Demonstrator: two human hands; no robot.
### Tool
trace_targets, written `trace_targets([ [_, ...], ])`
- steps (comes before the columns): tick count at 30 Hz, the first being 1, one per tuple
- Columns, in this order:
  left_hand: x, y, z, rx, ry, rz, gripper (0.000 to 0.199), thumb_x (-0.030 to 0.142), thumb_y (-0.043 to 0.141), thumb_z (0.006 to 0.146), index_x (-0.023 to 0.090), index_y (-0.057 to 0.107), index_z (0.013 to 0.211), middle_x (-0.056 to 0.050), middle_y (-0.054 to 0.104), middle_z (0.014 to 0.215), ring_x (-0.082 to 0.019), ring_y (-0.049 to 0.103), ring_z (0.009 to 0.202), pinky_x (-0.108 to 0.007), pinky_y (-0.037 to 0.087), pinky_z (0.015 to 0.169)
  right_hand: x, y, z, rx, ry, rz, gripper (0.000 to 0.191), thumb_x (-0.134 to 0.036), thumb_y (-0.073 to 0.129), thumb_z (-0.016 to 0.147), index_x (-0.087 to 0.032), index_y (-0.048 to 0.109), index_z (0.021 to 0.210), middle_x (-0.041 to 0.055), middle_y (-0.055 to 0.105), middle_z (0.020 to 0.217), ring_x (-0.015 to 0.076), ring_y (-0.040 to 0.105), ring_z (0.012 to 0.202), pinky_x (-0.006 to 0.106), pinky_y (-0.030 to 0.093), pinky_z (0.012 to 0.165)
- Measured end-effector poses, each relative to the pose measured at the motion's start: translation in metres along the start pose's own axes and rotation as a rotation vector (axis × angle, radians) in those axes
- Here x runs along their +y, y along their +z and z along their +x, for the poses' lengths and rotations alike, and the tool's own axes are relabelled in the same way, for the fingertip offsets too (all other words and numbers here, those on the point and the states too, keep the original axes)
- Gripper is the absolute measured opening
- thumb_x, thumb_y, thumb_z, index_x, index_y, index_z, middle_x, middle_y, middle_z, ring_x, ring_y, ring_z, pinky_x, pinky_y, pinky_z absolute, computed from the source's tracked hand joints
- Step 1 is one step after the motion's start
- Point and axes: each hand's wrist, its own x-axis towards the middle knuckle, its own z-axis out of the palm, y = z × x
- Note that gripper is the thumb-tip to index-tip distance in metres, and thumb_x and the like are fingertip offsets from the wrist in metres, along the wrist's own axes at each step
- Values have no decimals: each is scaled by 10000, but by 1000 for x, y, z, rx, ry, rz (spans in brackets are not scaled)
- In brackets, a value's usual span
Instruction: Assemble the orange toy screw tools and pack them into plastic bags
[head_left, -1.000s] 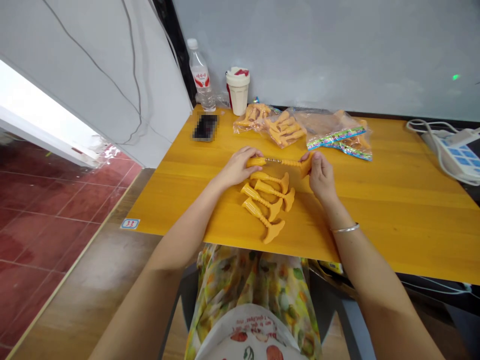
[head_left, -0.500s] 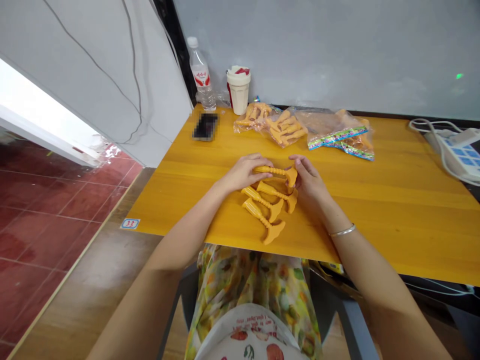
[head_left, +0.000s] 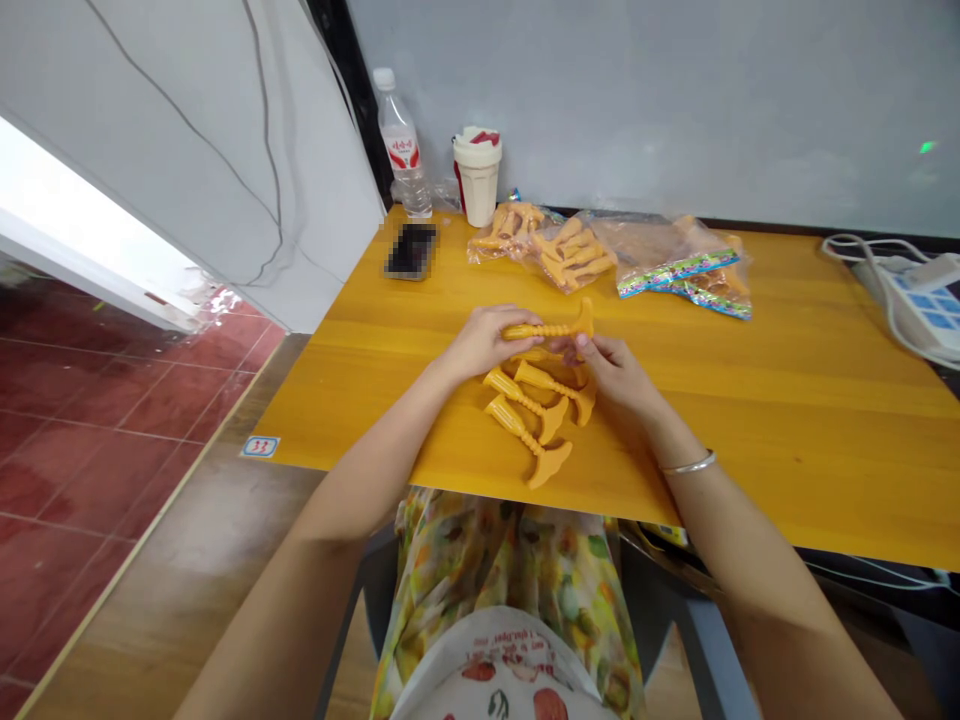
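Observation:
My left hand (head_left: 491, 338) is closed on the ribbed handle end of an orange plastic piece (head_left: 551, 330), which has a wide curved head at its right end. Thumb and fingers of my right hand (head_left: 609, 365) pinch the same piece just below its head. Under my hands lie several similar orange pieces (head_left: 517, 420) on the yellow table, side by side and slanting, heads toward the lower right. One of them is partly hidden beneath my fingers.
Along the back of the table (head_left: 750, 400) are clear bags (head_left: 574, 255) of orange pieces, a white cup (head_left: 478, 180), a water bottle (head_left: 403, 150) and a blurred phone (head_left: 410, 250). A power strip (head_left: 926, 310) with white cables lies at the right.
The held piece has turned so its head points up and away. My right hand has moved slightly left and its fingertips now grip the piece near the head.

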Motion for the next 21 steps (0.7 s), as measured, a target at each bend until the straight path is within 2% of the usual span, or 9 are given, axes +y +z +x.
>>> trace_targets([
  [3,-1,2,-1,-7,31,29,247,388,625,922,200,736,1037,-64,747,983,-189,686,889,-306,500,841,1,5,-2,-69,85,40,637,-761,475,871,-220,697,621,39,666,675,170,599,676,310,499,703],
  [6,-4,3,-2,-12,40,57,262,400,613,931,205,739,1052,-64,740,957,-185,680,853,-299,494,810,2,9,-5,-132,142,79,689,-763,393,905,-221,681,593,42,634,621,170,581,637,308,480,666],
  [8,-7,3,-1,10,29,61,269,403,618,929,200,743,1055,-70,744,978,-189,684,868,-301,495,820,2,9,-5,-70,139,60,697,-751,310,936,-225,714,722,45,641,658,171,569,614,322,474,651],
  [10,-8,3,-1,47,15,62,272,401,628,925,192,746,1052,-75,749,996,-196,692,895,-306,498,840,4,7,-4,79,77,-10,612,-709,315,958,-242,709,995,43,658,772,168,561,606,332,476,641],
  [12,-8,3,0,74,14,64,272,396,638,919,182,748,1048,-81,754,1000,-202,697,904,-309,501,845,6,2,-2,197,-44,-160,516,-648,423,951,-274,597,1261,45,655,922,164,560,638,334,483,650],
  [14,-8,2,0,80,25,65,272,391,639,920,176,750,1045,-84,757,996,-201,700,897,-310,503,840,7,-3,-1,203,-172,-361,532,-584,514,928,-285,516,1367,53,631,989,167,548,677,335,482,675],
  [16,-6,3,-1,70,40,67,278,398,627,927,177,749,1043,-86,757,992,-198,699,888,-310,505,829,7,-5,-1,177,-245,-516,471,-550,517,933,-265,568,1305,62,615,956,177,528,697,340,465,690],
  [18,-4,3,-2,69,61,77,296,418,608,939,180,746,1048,-88,753,981,-195,696,878,-306,504,815,5,-4,-2,203,-256,-586,391,-563,479,948,-240,648,1092,57,583,845,187,504,692,339,435,676],
  [21,-2,2,-2,87,105,129,339,460,575,956,181,744,1043,-86,745,932,-182,686,833,-290,495,778,-1,1,-4,233,-189,-490,481,-631,418,959,-232,593,756,20,482,672,167,448,631,314,374,611],
])
